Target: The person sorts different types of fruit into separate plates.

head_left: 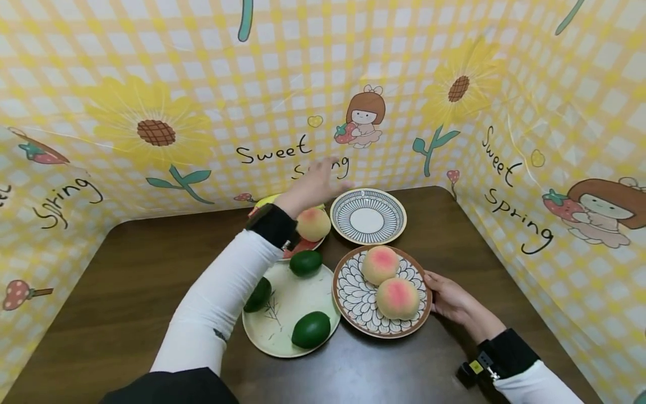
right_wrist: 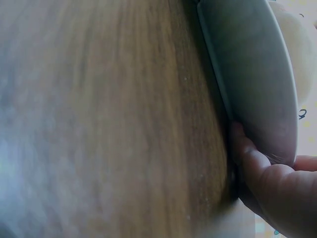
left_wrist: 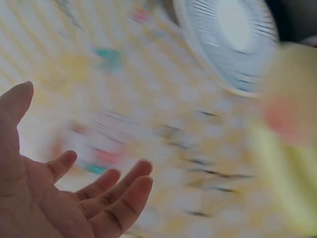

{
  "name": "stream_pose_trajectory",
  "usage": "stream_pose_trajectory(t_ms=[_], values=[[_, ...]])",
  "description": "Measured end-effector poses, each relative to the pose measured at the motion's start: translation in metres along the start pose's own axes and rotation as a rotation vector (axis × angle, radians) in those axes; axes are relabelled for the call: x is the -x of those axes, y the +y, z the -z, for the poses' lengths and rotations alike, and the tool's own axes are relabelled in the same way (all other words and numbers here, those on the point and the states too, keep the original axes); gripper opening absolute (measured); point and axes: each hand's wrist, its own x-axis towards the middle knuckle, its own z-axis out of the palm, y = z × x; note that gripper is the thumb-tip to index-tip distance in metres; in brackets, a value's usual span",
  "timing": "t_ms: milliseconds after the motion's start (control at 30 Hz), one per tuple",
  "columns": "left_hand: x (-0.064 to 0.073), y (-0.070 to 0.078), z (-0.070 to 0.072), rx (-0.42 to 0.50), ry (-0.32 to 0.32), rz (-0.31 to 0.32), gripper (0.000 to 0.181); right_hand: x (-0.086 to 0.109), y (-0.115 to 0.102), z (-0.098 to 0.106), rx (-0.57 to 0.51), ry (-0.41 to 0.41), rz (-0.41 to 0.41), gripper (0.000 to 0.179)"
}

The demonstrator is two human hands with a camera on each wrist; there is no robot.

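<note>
My left hand (head_left: 314, 188) hovers over the back of the table with fingers spread and holds nothing. Below it a peach (head_left: 313, 225) and something yellow, blurred in the left wrist view, lie on a partly hidden plate. My right hand (head_left: 451, 300) pinches the right rim of a brown-rimmed, petal-patterned plate (head_left: 353, 297), thumb on top and fingers under the edge. On that plate sit two peaches, one (head_left: 381, 265) behind the other (head_left: 397, 298). The right wrist view shows the plate's pale underside (right_wrist: 252, 74) close to the wooden table.
A pale green plate (head_left: 282, 342) with three dark green oval fruits (head_left: 311, 330) stands left of the petal-patterned plate. Behind is a striped plate (head_left: 367, 219) with nothing on it. Yellow checked cloth (head_left: 282, 84) walls the table (head_left: 151, 292) at the back and sides.
</note>
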Motion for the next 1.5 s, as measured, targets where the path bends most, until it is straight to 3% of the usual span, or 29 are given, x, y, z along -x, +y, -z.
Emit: stream_pose_trajectory(t_ms=[67, 167, 333, 433, 500, 700, 1000, 1167, 1267, 1367, 1500], values=[[-0.013, -0.030, -0.004, 0.077, -0.026, 0.091, 0.083, 0.000, 0.000, 0.000, -0.005, 0.005, -0.002, 0.067], [-0.024, -0.063, -0.018, 0.108, -0.087, 0.201, 0.084, -0.001, 0.000, 0.000, -0.007, 0.019, -0.003, 0.065], [-0.031, -0.088, -0.040, 0.107, -0.215, 0.306, 0.078, -0.003, 0.001, -0.001, 0.004, 0.040, -0.002, 0.064], [-0.034, -0.089, -0.048, 0.109, -0.262, 0.295, 0.072, -0.002, 0.000, 0.000, 0.009, 0.055, -0.009, 0.063], [-0.036, -0.086, -0.052, 0.100, -0.280, 0.251, 0.070, -0.001, -0.001, 0.001, 0.021, 0.061, -0.009, 0.063], [-0.036, -0.085, -0.063, 0.086, -0.327, 0.178, 0.080, 0.000, -0.001, 0.002, 0.015, 0.065, -0.007, 0.064], [-0.034, -0.090, -0.074, 0.080, -0.251, 0.161, 0.080, -0.003, 0.001, 0.001, 0.042, 0.079, -0.024, 0.062], [-0.026, -0.084, -0.063, 0.155, -0.156, 0.185, 0.084, -0.005, 0.003, -0.002, 0.047, 0.061, -0.026, 0.061], [-0.024, -0.068, -0.046, 0.200, -0.087, 0.142, 0.084, -0.005, 0.004, -0.002, 0.047, 0.062, -0.021, 0.061], [-0.018, -0.045, -0.034, 0.155, -0.074, -0.031, 0.081, -0.004, 0.001, -0.001, 0.051, 0.060, -0.013, 0.061], [0.002, -0.014, -0.035, 0.073, -0.127, -0.292, 0.076, -0.004, -0.002, 0.003, 0.050, 0.056, -0.012, 0.061]])
